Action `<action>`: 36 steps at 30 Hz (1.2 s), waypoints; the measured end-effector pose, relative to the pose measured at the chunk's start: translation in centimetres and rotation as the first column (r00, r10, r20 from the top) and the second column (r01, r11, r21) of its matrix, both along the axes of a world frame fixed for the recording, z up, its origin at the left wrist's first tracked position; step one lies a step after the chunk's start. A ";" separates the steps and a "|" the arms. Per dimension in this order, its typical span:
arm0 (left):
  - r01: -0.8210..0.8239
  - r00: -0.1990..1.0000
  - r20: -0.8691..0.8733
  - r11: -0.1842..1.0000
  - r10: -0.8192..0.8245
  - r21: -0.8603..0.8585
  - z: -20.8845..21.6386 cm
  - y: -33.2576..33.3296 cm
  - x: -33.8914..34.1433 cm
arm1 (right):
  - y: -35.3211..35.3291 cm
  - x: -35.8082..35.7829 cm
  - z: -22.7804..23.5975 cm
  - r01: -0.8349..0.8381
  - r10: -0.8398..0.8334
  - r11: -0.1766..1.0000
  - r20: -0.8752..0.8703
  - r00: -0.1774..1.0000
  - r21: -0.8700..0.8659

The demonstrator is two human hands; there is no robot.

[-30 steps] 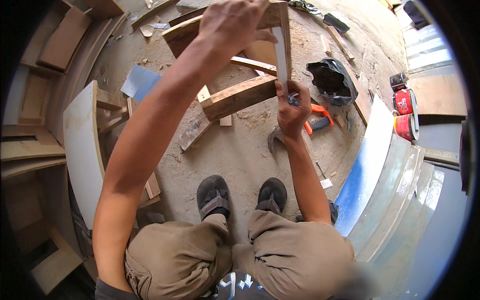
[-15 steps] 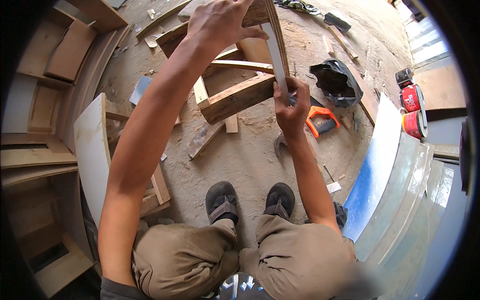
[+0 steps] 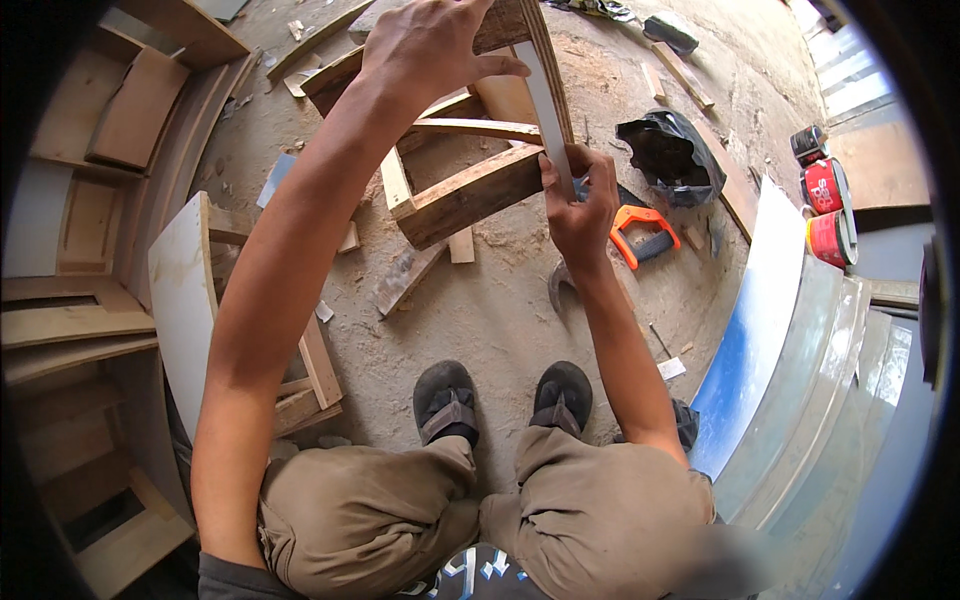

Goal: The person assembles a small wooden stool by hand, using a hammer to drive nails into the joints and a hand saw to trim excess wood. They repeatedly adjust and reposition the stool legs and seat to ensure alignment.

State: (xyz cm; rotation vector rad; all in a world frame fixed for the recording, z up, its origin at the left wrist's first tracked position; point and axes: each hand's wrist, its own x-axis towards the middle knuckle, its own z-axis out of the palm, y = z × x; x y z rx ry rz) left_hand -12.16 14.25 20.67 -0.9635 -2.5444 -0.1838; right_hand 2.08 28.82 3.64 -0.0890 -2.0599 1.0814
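A rough wooden frame [image 3: 475, 195] made of boards is tilted up in front of me, above the floor. My left hand [image 3: 420, 50] is closed on its upper board; the fingertips are partly cut off by the picture's top edge. The left thumb reaches to the upper end of a flat white strip [image 3: 541, 95], which runs down along the frame's right side. At the strip's lower end my right hand [image 3: 583, 212] pinches it between thumb and fingers, close to the frame's lower right corner.
An orange-and-black handsaw [image 3: 645, 238] lies right of my right hand, near a black plastic bag [image 3: 672, 160]. A hammer [image 3: 558, 287] and wood offcuts [image 3: 410, 280] lie on the floor. Wooden cabinets [image 3: 140, 110] stand left; red cans [image 3: 828, 190] and sheets of glass [image 3: 800, 400] are right.
The frame and both hands have shifted very slightly left in the picture. Both hands keep the same hold.
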 end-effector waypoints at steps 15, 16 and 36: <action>0.081 0.985 0.147 0.996 -0.085 0.032 1.6 -1.5 -4.8 | -0.5 -1.8 3.6 -0.095 0.094 0.994 0.021 0.995 0.058; 0.086 0.967 0.234 0.994 -0.100 0.071 1.9 -1.6 -5.3 | -0.3 -2.1 3.7 -0.092 0.091 0.992 0.011 0.996 0.082; 0.089 0.959 0.257 0.988 -0.120 0.130 2.0 -1.6 -6.8 | -0.2 -2.7 2.5 -0.072 0.069 0.986 0.023 0.997 0.151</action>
